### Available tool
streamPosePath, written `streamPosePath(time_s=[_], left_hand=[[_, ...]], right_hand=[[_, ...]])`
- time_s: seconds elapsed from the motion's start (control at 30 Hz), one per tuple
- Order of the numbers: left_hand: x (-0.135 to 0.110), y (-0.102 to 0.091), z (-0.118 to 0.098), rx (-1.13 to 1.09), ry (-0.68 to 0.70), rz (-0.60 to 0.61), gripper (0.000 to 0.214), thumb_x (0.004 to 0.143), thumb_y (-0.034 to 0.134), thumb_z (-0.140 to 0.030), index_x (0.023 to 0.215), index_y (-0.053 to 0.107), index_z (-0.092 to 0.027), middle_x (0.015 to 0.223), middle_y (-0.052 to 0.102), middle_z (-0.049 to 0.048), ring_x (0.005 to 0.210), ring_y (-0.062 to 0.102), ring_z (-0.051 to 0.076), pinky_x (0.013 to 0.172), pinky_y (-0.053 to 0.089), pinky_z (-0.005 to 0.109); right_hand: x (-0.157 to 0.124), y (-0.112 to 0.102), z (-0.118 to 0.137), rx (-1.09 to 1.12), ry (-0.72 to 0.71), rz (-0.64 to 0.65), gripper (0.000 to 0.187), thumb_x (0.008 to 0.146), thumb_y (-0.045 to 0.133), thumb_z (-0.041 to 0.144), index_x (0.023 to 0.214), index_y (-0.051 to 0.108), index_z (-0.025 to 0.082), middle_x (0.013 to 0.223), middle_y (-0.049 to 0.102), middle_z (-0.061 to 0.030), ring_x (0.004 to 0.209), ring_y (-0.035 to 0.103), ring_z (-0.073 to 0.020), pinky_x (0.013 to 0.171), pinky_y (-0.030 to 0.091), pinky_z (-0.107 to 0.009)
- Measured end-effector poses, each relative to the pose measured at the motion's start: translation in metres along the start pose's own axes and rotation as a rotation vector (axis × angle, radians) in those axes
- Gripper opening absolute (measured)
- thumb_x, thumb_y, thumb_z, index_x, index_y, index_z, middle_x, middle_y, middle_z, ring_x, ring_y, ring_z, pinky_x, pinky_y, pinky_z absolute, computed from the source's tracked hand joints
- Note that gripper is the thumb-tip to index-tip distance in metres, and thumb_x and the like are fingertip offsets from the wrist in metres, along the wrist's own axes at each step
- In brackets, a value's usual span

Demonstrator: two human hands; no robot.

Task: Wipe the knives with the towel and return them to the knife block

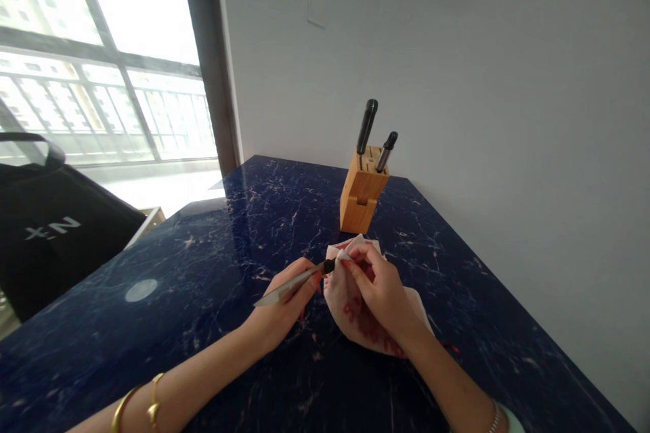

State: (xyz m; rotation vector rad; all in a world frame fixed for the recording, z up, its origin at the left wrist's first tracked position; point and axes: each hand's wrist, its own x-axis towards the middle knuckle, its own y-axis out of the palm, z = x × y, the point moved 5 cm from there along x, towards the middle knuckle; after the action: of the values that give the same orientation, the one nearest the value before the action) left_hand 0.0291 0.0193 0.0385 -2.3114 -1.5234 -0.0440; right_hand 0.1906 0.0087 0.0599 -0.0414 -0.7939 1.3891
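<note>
My left hand (292,287) is closed around a knife (285,289) near where the blade meets the handle. The blade points to the left and a little toward me; its dark handle reaches right, to the cloth. In my right hand (378,284) is a pale cloth with red marks (350,314), pinched at the end of the knife handle. Part of the handle is hidden by the fabric. The rest of the cloth hangs down below my right hand and wrist to the table.
A wooden knife block (358,199) stands just beyond my hands, holding a black-handled knife (367,125) and another tool with a black and metal handle (386,151). The dark blue marbled table (284,196) meets a wall at right. A black bag (61,230) is at left.
</note>
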Motion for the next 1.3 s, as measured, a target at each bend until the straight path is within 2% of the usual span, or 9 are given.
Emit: streamPosePath(time_s=[0.1,0.2,0.5,0.63,0.9,1.17,1.3], left_hand=[[0.001,0.000,0.001,-0.023,-0.027,-0.012,0.022,0.085,0.045,-0.036,0.076,0.052,-0.018,0.051,0.043,-0.0062,0.047,0.041,0.009,0.048,0.033,0.020],[0.002,0.001,0.003,-0.068,-0.053,-0.016,0.024,0.085,0.044,-0.038,0.076,0.052,-0.017,0.048,0.042,-0.0066,0.045,0.041,0.009,0.047,0.033,0.020],[0.001,-0.001,0.001,-0.113,-0.053,-0.022,0.028,0.086,0.042,-0.041,0.076,0.053,-0.017,0.044,0.040,-0.0075,0.042,0.039,0.009,0.048,0.032,0.020],[0.001,0.001,0.002,-0.104,-0.042,-0.009,0.027,0.085,0.043,-0.040,0.076,0.053,-0.017,0.045,0.042,-0.0075,0.043,0.040,0.008,0.047,0.032,0.019],[-0.002,-0.001,-0.002,-0.080,-0.024,0.016,0.026,0.085,0.043,-0.040,0.077,0.053,-0.017,0.048,0.043,-0.0070,0.045,0.041,0.009,0.047,0.031,0.019],[-0.003,-0.001,-0.001,-0.040,-0.004,0.024,0.024,0.085,0.045,-0.039,0.075,0.053,-0.018,0.053,0.045,-0.0060,0.049,0.042,0.009,0.047,0.031,0.019],[-0.003,0.000,0.001,-0.106,-0.016,0.004,0.026,0.086,0.043,-0.038,0.073,0.052,-0.018,0.048,0.043,-0.0066,0.046,0.041,0.009,0.048,0.032,0.020]], right_hand=[[-0.002,0.006,0.007,-0.052,-0.055,0.094,0.009,0.082,0.048,0.023,0.087,0.056,0.022,0.086,0.062,-0.0018,0.079,0.057,-0.0162,0.076,0.042,-0.030],[-0.002,0.006,0.009,-0.068,-0.062,0.090,0.009,0.081,0.049,0.023,0.086,0.057,0.023,0.085,0.063,-0.0005,0.080,0.057,-0.0164,0.076,0.041,-0.031],[0.004,-0.017,-0.020,0.050,0.088,-0.227,0.017,0.081,0.050,0.036,0.085,0.055,0.021,0.081,0.062,-0.0031,0.076,0.057,-0.0180,0.071,0.044,-0.032],[0.006,-0.022,-0.033,0.130,0.143,-0.291,0.018,0.082,0.050,0.038,0.087,0.054,0.020,0.083,0.061,-0.0033,0.077,0.057,-0.0176,0.072,0.044,-0.032],[0.005,-0.019,-0.040,0.184,0.183,-0.285,0.023,0.080,0.051,0.042,0.086,0.054,0.020,0.082,0.062,-0.0035,0.077,0.057,-0.0184,0.073,0.044,-0.033],[0.006,-0.023,-0.022,-0.001,0.086,-0.268,0.017,0.081,0.050,0.038,0.083,0.054,0.022,0.078,0.060,-0.0016,0.072,0.055,-0.0169,0.069,0.043,-0.031],[0.007,-0.022,-0.033,0.118,0.144,-0.280,0.022,0.080,0.050,0.042,0.083,0.054,0.021,0.078,0.061,-0.0025,0.073,0.056,-0.0178,0.069,0.044,-0.031]])
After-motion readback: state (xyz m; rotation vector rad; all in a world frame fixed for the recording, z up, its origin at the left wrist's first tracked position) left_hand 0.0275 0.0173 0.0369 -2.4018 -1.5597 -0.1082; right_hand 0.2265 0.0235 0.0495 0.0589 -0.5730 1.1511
